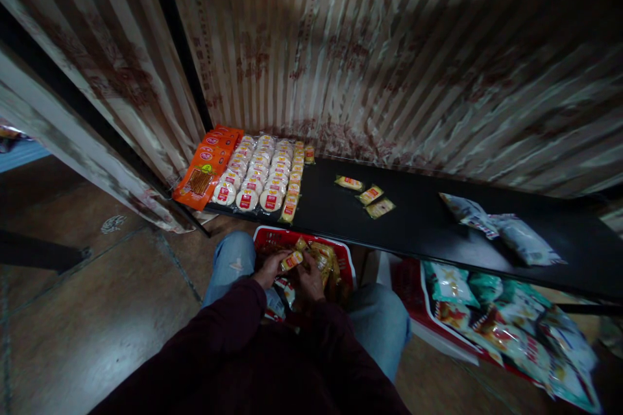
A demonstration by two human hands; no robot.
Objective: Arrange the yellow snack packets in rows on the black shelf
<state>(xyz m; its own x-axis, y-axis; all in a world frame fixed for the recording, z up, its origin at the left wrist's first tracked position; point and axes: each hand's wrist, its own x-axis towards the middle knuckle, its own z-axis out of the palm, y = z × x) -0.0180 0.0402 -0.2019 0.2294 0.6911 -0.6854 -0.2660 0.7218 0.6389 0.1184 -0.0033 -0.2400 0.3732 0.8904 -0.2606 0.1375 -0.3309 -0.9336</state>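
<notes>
You face a pleated curtain with reddish print. Before its left part you have orange packets and, just beside them, rows of white round packs; before its right part, silvery pouches. Farther out from the curtain's right part, you see a white-rimmed red basket holding green-and-white bags.

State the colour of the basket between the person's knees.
The basket is red with a white rim, seen best in the head view.
</notes>
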